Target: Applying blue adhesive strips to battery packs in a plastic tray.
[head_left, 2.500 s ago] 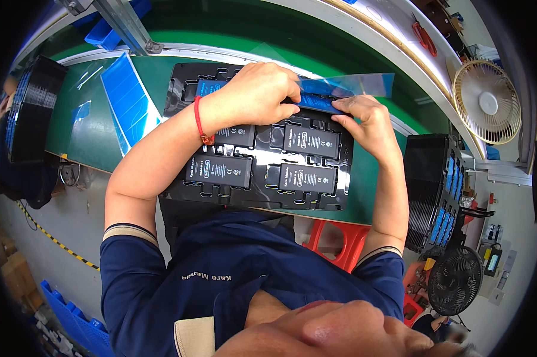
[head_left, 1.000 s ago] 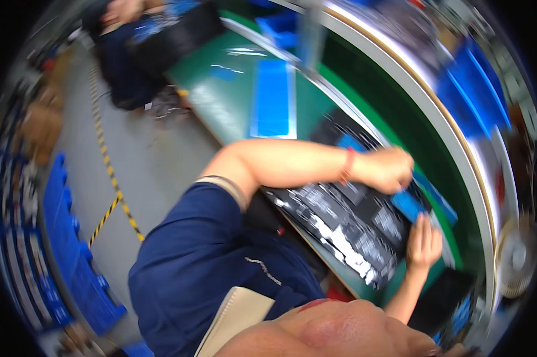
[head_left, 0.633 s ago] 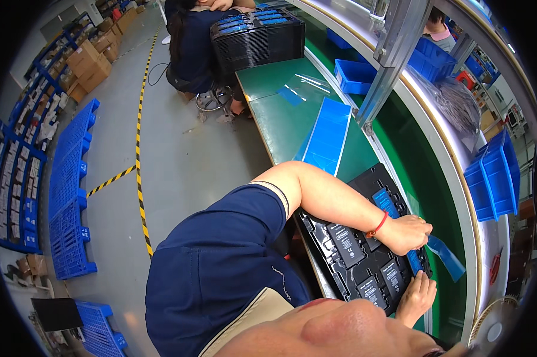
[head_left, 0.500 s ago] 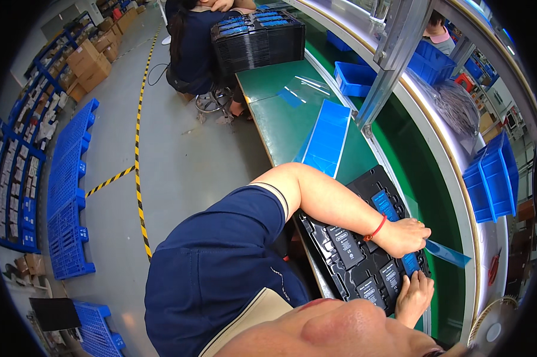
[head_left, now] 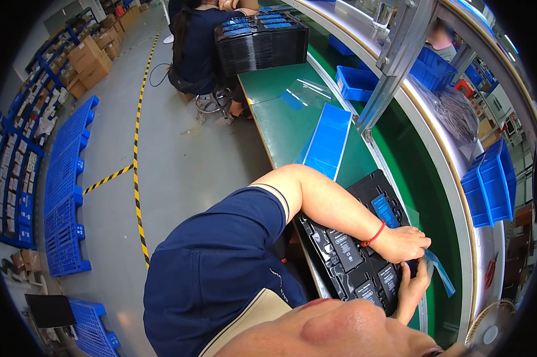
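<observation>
A black molded tray (head_left: 372,178) holds flat dark battery packs (head_left: 347,253) in its recesses. One battery pack (head_left: 383,208) in it is covered with blue film. My left hand (head_left: 400,244), with a red cord at the wrist, is over the tray's right side, its fingers closed. A narrow translucent blue film strip (head_left: 441,275) hangs from its fingertips beyond the tray edge. Just below, my right hand (head_left: 414,291) curls up at the tray's edge, thumb and fingers closed close to the left fingertips. What lies beneath both hands is hidden.
Blue film sheets (head_left: 328,140) lie on the green bench (head_left: 274,128) beyond the tray. A tall stack of black trays (head_left: 262,44) stands at the far end beside a seated person (head_left: 194,44). A metal post (head_left: 387,77) and blue bins (head_left: 489,184) border the right.
My right hand has moved up to the left fingertips, its thumb lifting off the tray. The blue strip has swung from pointing right to hanging downward. The left hand has shifted slightly.
</observation>
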Demonstrator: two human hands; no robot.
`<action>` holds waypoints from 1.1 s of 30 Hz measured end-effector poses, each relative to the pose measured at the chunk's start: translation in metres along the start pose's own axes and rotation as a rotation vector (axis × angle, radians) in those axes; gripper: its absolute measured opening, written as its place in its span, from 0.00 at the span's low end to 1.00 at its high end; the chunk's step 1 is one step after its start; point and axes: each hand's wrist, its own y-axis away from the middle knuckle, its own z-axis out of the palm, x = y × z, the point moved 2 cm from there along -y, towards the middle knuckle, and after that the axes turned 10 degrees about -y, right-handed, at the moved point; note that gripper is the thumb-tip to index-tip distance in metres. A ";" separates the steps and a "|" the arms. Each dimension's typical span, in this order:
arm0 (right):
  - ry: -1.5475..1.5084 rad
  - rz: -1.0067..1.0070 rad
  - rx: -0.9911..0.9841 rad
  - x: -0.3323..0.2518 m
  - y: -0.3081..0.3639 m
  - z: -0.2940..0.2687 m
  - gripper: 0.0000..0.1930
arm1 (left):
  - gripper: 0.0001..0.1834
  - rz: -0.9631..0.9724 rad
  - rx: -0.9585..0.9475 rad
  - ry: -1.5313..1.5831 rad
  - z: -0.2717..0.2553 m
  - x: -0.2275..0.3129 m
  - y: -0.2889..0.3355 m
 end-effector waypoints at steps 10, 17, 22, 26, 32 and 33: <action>-0.283 0.084 0.064 0.013 -0.007 0.007 0.06 | 0.07 -0.035 0.073 0.033 0.005 -0.006 0.001; -0.223 -0.043 0.086 0.014 -0.003 0.006 0.05 | 0.06 -0.119 -0.099 0.065 -0.001 -0.010 0.000; -0.365 0.105 0.036 0.020 0.007 0.005 0.04 | 0.08 -0.105 -0.126 0.088 0.002 -0.014 0.002; -0.358 0.032 0.083 0.032 0.016 -0.013 0.04 | 0.10 -0.120 -0.143 0.076 0.000 -0.013 0.002; -0.921 0.097 0.437 0.079 0.060 -0.060 0.05 | 0.11 -0.112 -0.157 0.078 0.002 -0.010 -0.001; -1.029 0.097 0.452 0.082 0.071 -0.071 0.09 | 0.11 -0.107 -0.145 0.071 0.002 -0.008 -0.003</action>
